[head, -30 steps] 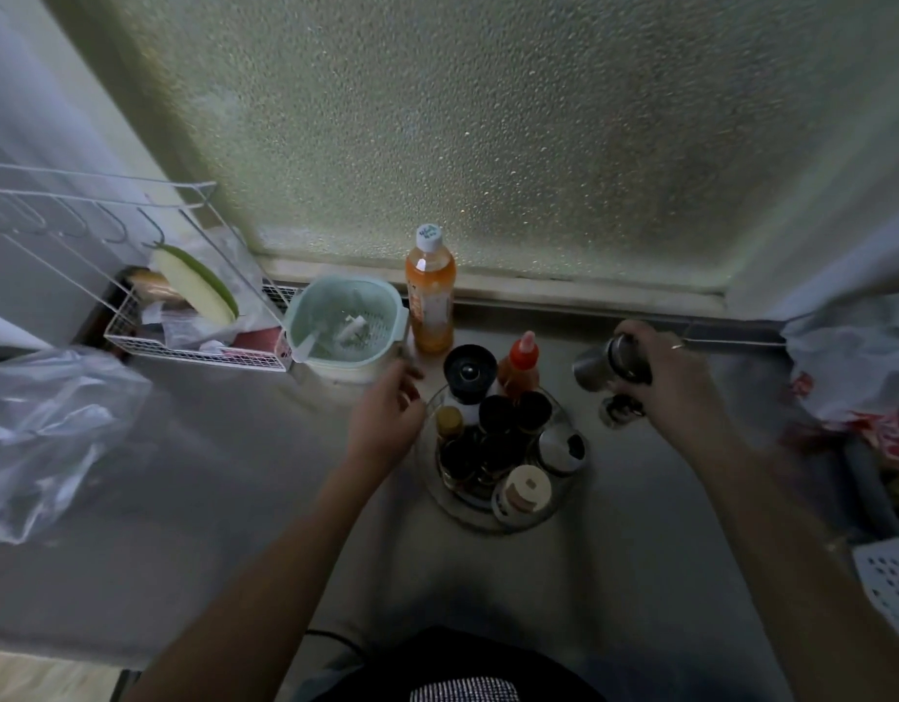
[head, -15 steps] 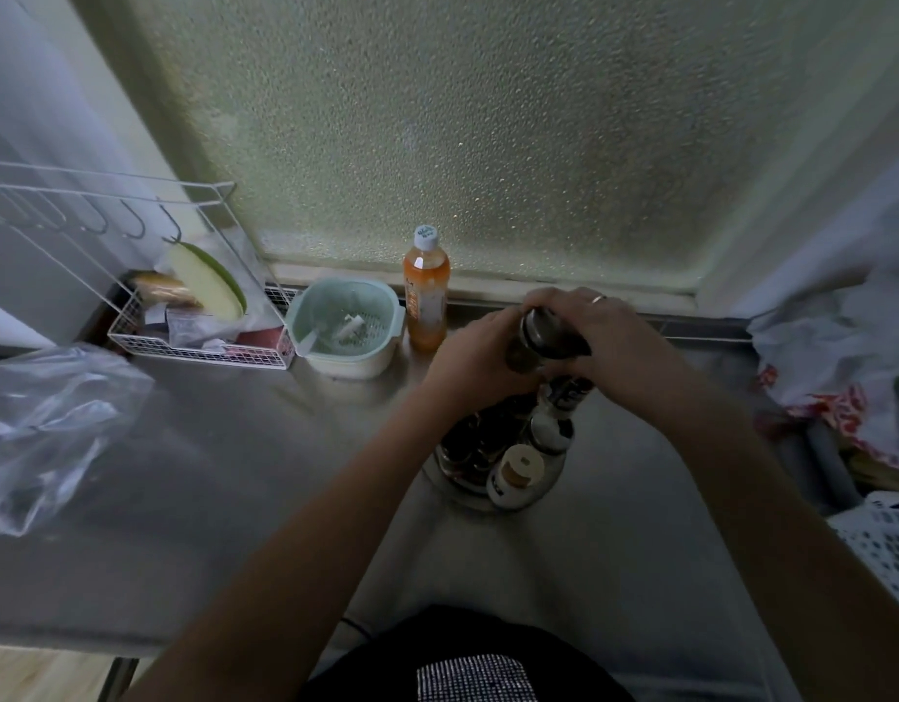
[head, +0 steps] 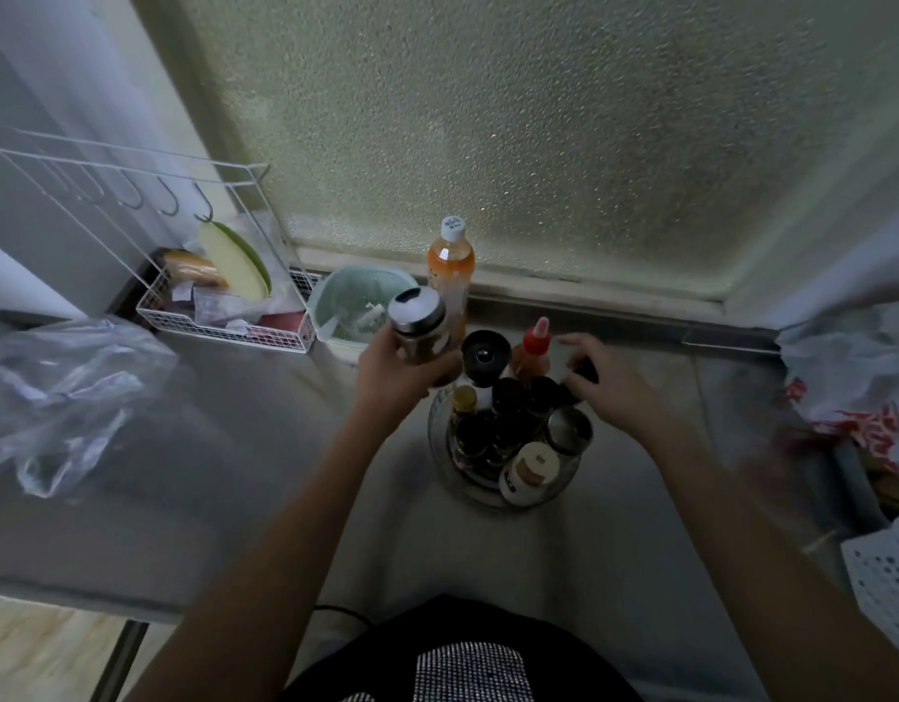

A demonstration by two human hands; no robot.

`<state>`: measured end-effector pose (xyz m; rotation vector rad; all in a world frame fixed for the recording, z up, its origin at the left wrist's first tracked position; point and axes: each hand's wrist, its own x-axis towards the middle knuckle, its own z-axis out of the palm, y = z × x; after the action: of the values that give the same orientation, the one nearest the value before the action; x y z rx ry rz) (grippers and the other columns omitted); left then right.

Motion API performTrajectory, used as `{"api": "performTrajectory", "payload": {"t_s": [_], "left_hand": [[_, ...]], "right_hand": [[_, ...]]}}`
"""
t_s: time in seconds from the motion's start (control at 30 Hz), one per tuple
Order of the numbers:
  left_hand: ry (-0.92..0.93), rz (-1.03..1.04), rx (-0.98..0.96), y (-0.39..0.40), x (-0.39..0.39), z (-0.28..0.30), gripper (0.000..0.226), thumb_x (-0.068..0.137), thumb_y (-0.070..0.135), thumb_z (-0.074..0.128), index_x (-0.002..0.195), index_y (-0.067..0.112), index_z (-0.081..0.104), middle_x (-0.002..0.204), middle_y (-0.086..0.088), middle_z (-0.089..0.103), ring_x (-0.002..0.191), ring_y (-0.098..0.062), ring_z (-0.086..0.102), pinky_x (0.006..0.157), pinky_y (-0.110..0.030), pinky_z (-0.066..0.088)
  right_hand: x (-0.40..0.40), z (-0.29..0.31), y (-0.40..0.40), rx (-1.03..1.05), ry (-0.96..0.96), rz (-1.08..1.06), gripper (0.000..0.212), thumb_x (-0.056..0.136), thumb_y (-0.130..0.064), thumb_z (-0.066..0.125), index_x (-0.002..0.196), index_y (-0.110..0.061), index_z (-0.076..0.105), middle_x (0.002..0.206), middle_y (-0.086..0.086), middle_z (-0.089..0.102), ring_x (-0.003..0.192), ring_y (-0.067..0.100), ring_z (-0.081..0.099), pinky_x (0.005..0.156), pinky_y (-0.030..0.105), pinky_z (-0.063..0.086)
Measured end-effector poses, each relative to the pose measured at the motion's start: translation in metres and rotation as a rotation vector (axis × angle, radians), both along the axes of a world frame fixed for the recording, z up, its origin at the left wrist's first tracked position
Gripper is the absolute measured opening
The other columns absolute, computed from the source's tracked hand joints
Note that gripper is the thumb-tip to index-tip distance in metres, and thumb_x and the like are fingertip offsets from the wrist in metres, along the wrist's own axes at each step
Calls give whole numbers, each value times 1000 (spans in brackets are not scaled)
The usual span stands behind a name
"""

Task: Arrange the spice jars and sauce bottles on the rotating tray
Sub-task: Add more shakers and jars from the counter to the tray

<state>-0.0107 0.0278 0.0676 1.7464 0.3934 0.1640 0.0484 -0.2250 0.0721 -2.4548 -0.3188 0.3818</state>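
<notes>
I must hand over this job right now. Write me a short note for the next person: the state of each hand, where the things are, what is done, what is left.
Left hand: holds a steel-lidded spice jar in the air, beside the rotating tray, to its left.
Right hand: at the tray's far right edge, fingers on a small dark item; grip unclear.
Done: the tray already carries several dark-capped jars, a steel-lidded jar, a white-lidded jar, a red-capped sauce bottle and a grinder.
Left: set the held jar on the tray. The orange bottle stands off the tray, by the window.
</notes>
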Motion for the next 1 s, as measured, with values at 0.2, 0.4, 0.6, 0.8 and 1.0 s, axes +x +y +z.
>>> {"api": "performTrajectory", "payload": {"t_s": [0.2, 0.4, 0.6, 0.8, 1.0], "left_hand": [[105, -58, 29, 7, -15, -34, 51, 57, 24, 85, 103, 17, 62, 87, -4, 70, 72, -16, 67, 48, -21, 50], [141, -86, 11, 6, -17, -52, 43, 60, 11, 84, 99, 16, 64, 82, -3, 69, 68, -15, 64, 49, -23, 50], [229, -182, -1, 11, -22, -76, 56, 60, 12, 85, 111, 11, 62, 99, -9, 69, 89, -20, 64, 76, -38, 56], [251, -292, 33, 9, -16, -80, 54, 63, 23, 84, 111, 17, 61, 102, -3, 70, 94, -21, 66, 89, -47, 54], [260, -419, 74, 8, -10, -73, 63, 66, 12, 82, 123, 14, 55, 119, -7, 65, 113, -21, 60, 101, -43, 47]], "right_hand": [[-1, -20, 9, 84, 143, -91, 33, 97, -12, 45, 130, -12, 48, 123, 15, 57, 113, 25, 52, 84, 21, 34], [3, -27, 9, -5, 207, -158, 33, 101, -22, 32, 126, -9, 49, 127, 16, 54, 116, 30, 50, 88, 31, 35], [2, -32, 8, -8, 253, -236, 25, 101, -24, 30, 94, -12, 50, 96, 13, 53, 85, 21, 47, 72, 30, 31], [1, -31, 7, -42, 334, -249, 30, 101, -30, 26, 104, -12, 50, 100, 13, 54, 79, 23, 53, 63, 32, 42], [4, -29, -2, 26, 230, -304, 35, 97, -19, 33, 128, -17, 49, 129, 11, 52, 103, 21, 50, 82, 30, 38]]}}
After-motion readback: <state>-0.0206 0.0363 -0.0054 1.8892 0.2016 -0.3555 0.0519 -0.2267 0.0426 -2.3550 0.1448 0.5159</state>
